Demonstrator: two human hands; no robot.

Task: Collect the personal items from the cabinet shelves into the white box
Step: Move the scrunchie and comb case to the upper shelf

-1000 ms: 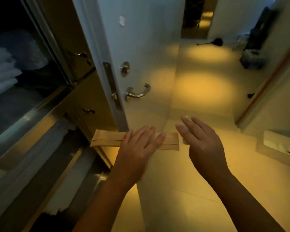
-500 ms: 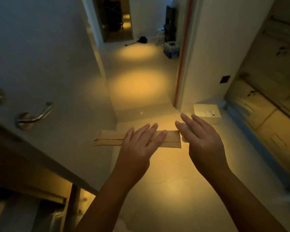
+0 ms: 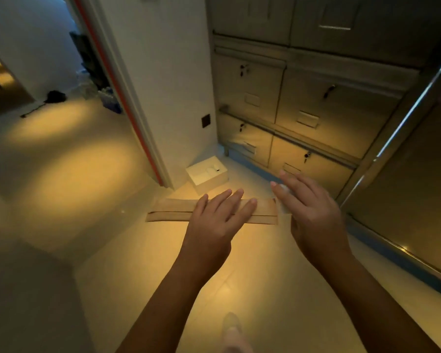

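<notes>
The flat paper packet (image 3: 168,212) is plain brown. The small thing (image 3: 281,200) at its three o'clock looks whitish. The box (image 3: 209,183) at twelve o'clock is white. The door edge (image 3: 122,98) has a red-orange stripe. The floor (image 3: 69,169) is pale with yellow patches.

packet (image 3: 173,212): long, flat, brown paper, seemingly two layers; held level and crosswise above the floor, left hand (image 3: 214,220) fingers flat on top.
white item (image 3: 282,203): small, blurred; pinched in right hand (image 3: 313,215).
box (image 3: 209,184): white, open-topped, on floor at wall corner; pale contents.
</notes>
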